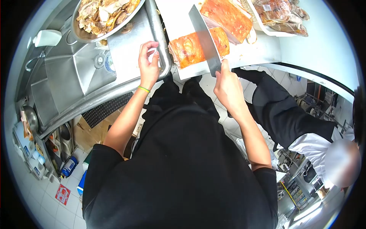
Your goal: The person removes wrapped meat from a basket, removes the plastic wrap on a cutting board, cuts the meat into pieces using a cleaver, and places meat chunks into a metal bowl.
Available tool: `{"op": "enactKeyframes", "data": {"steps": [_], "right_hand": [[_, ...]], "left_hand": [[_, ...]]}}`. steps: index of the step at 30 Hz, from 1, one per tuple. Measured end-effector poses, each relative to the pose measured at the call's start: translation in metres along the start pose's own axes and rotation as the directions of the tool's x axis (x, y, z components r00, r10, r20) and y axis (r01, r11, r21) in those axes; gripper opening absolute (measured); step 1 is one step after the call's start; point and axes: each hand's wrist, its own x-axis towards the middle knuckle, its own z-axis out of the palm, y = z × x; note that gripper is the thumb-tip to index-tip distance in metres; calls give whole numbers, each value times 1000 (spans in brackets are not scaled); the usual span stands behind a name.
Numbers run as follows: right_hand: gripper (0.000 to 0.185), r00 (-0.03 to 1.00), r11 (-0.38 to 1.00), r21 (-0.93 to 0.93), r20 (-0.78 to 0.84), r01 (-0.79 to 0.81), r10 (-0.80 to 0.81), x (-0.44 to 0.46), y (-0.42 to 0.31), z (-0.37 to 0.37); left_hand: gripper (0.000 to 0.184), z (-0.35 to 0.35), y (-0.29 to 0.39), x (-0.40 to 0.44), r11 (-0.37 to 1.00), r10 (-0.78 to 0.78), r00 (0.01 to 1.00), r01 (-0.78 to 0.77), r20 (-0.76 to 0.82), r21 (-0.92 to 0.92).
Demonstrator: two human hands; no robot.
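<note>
A wide cleaver (206,41) is in my right hand (228,86), its blade standing across a browned slab of roast meat (187,50) on the white cutting board (173,15). My left hand (149,63) is raised beside the board near the sink's rim, fingers bent and apart, holding nothing. A yellow-green band circles the left wrist. Behind the blade lies a larger piece of roast meat (228,19). Whether the cleaver's edge has sunk into the slab cannot be made out.
At the upper left, a metal bowl (79,37) of chopped meat stands over the steel sink (82,72). A white tray (280,33) holds bagged meat at the upper right. A co-worker in a dark apron (282,103) stands at the right.
</note>
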Motion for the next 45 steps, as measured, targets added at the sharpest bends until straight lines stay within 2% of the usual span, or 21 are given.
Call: {"op": "enactKeyframes", "data": {"steps": [3, 7, 9, 14, 17, 19, 21, 23, 32, 35, 38, 39, 41, 42, 43, 45], "right_hand": [[32, 998, 1000, -10, 65, -23, 24, -2, -11, -16], [27, 998, 999, -3, 48, -51, 51, -4, -15, -7], [33, 1000, 1000, 2, -7, 20, -20, 1, -8, 5], [40, 998, 999, -13, 53, -35, 36, 3, -9, 3], [39, 1000, 996, -86, 26, 0, 2, 2, -14, -1], [39, 995, 998, -50, 93, -25, 29, 5, -17, -10], [39, 994, 998, -46, 104, -34, 39, 5, -17, -17], [40, 990, 998, -39, 128, -49, 53, 5, -15, -17], [32, 990, 997, -16, 117, -72, 73, 6, -18, -21], [34, 978, 994, -79, 189, -71, 85, 7, -29, -36], [27, 968, 987, -142, 228, -76, 107, 8, -36, -47], [27, 966, 986, -149, 231, -81, 114, 7, -38, -52], [40, 949, 977, -198, 282, -85, 140, 5, -45, -64], [40, 914, 956, -246, 328, -159, 237, 6, -58, -75], [39, 881, 942, -269, 371, -202, 295, 6, -64, -80], [25, 920, 956, -262, 326, -134, 218, 12, -59, -69]], "left_hand": [[26, 11, 4, 2, 998, 14, 1000, -15, -16, -58], [28, 14, 5, -1, 995, -8, 999, 3, -51, -97], [28, 13, 1, -5, 995, -15, 998, 9, -64, -97], [27, 23, 9, 4, 993, -15, 994, 2, -105, -116], [30, 55, 24, 14, 994, 96, 980, -102, -176, -28], [33, 74, 32, 18, 989, 143, 978, -147, -153, -13], [34, 85, 36, 20, 991, 120, 982, -127, -147, -40], [33, 89, 34, 21, 979, 172, 974, -153, -146, 136], [33, 90, 30, 22, 969, 208, 969, -185, -135, 166], [34, 89, 30, 22, 970, 202, 970, -180, -132, 161], [35, 88, 32, 21, 966, 200, 972, -175, -122, 191], [36, 87, 33, 21, 959, 207, 971, -178, -117, 221], [37, 89, 34, 20, 967, 191, 973, -164, -129, 196], [38, 89, 33, 20, 973, 180, 974, -155, -139, 172], [38, 88, 31, 21, 978, 158, 979, -137, -131, 159], [40, 89, 27, 21, 961, 236, 961, -210, -141, 180]]}}
